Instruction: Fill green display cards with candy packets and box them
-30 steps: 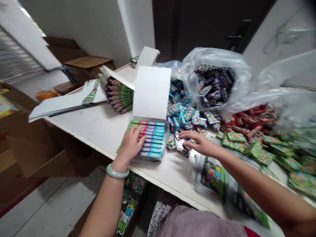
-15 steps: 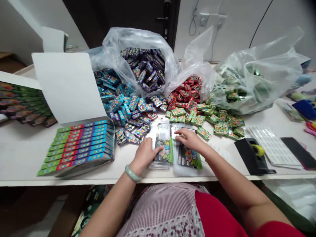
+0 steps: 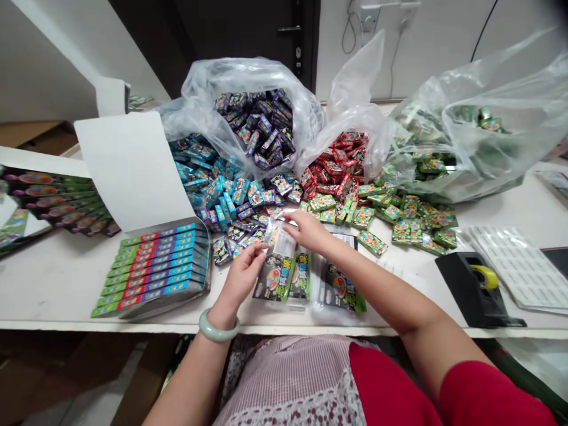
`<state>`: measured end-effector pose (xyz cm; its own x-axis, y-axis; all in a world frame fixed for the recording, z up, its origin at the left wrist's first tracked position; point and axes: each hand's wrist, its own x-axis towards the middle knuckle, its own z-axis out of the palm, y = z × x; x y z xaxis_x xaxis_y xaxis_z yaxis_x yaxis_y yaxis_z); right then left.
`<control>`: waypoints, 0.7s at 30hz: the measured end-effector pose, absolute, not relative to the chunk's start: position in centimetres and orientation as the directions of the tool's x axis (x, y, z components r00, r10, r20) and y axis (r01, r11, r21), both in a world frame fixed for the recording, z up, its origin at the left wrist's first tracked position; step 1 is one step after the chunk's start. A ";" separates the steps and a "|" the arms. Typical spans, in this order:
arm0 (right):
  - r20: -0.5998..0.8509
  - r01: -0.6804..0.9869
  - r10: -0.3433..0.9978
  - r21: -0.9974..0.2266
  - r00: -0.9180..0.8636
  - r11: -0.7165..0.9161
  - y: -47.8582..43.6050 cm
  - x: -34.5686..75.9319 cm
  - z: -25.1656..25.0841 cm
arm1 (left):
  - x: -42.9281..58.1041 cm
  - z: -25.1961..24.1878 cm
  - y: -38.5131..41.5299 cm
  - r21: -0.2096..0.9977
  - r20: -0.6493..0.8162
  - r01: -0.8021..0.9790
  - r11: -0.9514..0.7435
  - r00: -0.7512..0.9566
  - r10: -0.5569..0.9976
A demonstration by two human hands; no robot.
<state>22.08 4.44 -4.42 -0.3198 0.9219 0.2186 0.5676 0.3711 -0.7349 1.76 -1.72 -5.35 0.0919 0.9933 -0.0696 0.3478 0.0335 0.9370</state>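
A clear plastic packet with a black printed card (image 3: 274, 277) lies tilted at the table's front, overlapping a similar packet (image 3: 300, 275). My left hand (image 3: 243, 273), with a pale green bangle on its wrist, has thumb and fingers closed at the packet's left edge. My right hand (image 3: 308, 229) reaches across from the right, its fingers closed on the packet's upper end. Beneath my right forearm is a stack of more such packets (image 3: 339, 281). Small candy boxes in purple (image 3: 222, 249), blue (image 3: 228, 204), red (image 3: 337, 160) and green (image 3: 373, 242) lie in heaps just beyond my hands.
An open display carton (image 3: 122, 171) with rows of coloured boxes stands on the left. Clear plastic bags (image 3: 202, 80) spill boxes along the back. On the right are a black tape dispenser (image 3: 465, 293) and a stack of white label sheets (image 3: 519, 266).
My right hand has moved left from the right-hand stack to the upper end of the left packets. A packet now lies over the left one. My left hand has shifted left.
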 end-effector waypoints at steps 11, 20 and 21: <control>0.204 0.469 0.929 -0.817 -0.310 0.336 5.1 22.0 -1.9 | 0.3 -2.4 -2.5 0.835 0.113 0.511 -0.203 0.202 0.973; -0.224 0.157 0.665 -0.974 -0.712 -0.161 4.1 23.6 -0.3 | -0.7 -1.4 -3.8 0.554 0.285 0.663 -0.504 0.417 0.863; -0.208 0.127 0.677 -0.978 -0.706 -0.168 4.0 23.5 -0.3 | -0.6 -1.2 -3.9 0.484 0.299 0.700 -0.526 0.433 0.851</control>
